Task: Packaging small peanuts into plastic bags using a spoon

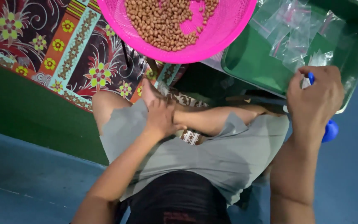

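Blue floor with a patterned mat [63,45]. Left hand [159,113] rests flat on the knee, fingers loosely together, holding nothing. Pink sieve [228,29] of peanuts [162,20] above; green tray [249,62] of plastic bags [295,37]. Right hand [315,99] clenches a blue scoop [330,129]; best kept level.

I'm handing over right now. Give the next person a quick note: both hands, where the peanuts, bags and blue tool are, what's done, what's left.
Left hand: holds nothing, resting on the lap by the knee.
Right hand: closed around a blue-handled tool at the edge of the green tray.
Pink basket: ahead, holding loose peanuts, part of its bottom bare.
Small clear bags: piled in the green tray, looking empty.
Done: no filled bag in view.
Left: judging by this, the peanuts are not bagged yet.
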